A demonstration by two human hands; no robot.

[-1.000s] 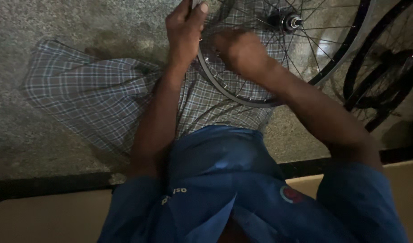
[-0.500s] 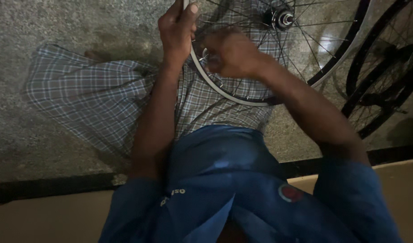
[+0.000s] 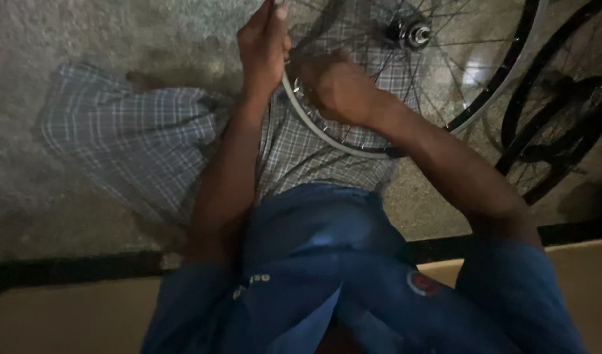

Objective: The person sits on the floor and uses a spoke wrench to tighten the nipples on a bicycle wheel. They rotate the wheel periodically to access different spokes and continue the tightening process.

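A spoked bicycle wheel with a silver rim (image 3: 343, 145) and a metal hub (image 3: 411, 31) rests on my lap over checked cloth. My left hand (image 3: 261, 46) is closed around the rim at its left side, near the top edge of the view. My right hand (image 3: 337, 88) lies just to its right, fingers curled over the rim and spokes; whether it holds a small tool is hidden in the dim light. Both forearms reach up from my blue shirt.
The checked cloth (image 3: 134, 141) spreads over my legs to the left. A black bicycle tyre and frame parts (image 3: 553, 118) lie on the speckled grey floor (image 3: 84, 39) at the right. A dark strip and a tan surface (image 3: 58, 311) run along the bottom.
The wheel and both hands have shifted slightly upward in view. My left hand now sits higher on the rim; my right hand stays pressed at the spokes.
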